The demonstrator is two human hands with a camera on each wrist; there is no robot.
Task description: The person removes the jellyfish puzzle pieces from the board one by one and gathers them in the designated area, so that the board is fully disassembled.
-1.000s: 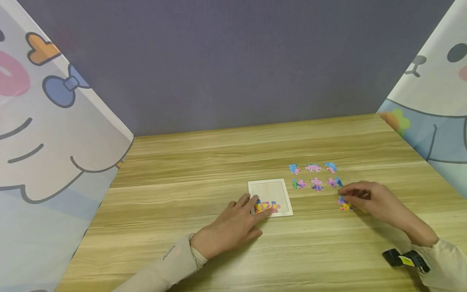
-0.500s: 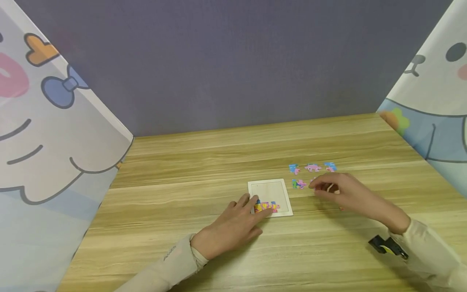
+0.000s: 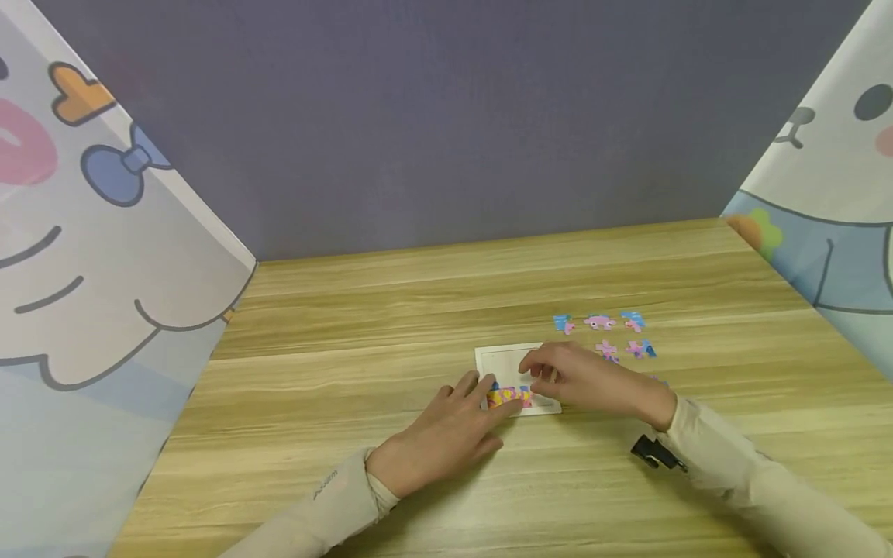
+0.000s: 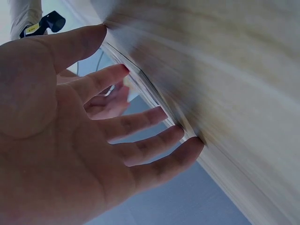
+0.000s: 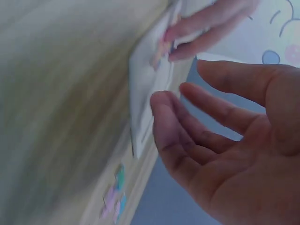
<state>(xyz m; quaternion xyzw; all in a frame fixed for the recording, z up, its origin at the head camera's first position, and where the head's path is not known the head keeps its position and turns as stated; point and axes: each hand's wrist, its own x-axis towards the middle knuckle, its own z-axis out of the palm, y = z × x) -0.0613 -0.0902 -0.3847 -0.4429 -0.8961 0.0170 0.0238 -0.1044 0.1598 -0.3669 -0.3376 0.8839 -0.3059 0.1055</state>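
My left hand (image 3: 439,442) lies over the near left corner of a white square puzzle tray (image 3: 505,362), its fingertips resting on the joined yellow and pink jigsaw pieces (image 3: 508,397) along the tray's near side. In the left wrist view the fingers of this left hand (image 4: 93,131) are spread and fairly straight. Above the tray's right side hovers my right hand (image 3: 582,376), fingers loosely bent. The right wrist view shows a gap between thumb and fingers of the right hand (image 5: 220,126), with no piece visible between them.
Right of the tray lie loose jigsaw pieces: a blue corner piece (image 3: 562,322), a pink piece with eyes (image 3: 600,321) and several others. A green and pink piece (image 5: 115,192) shows in the right wrist view. A grey wall (image 3: 446,132) stands behind the table.
My right hand has moved left from the loose piece at the near right, past the other pieces, to above the tray. The left hand has stayed in place.
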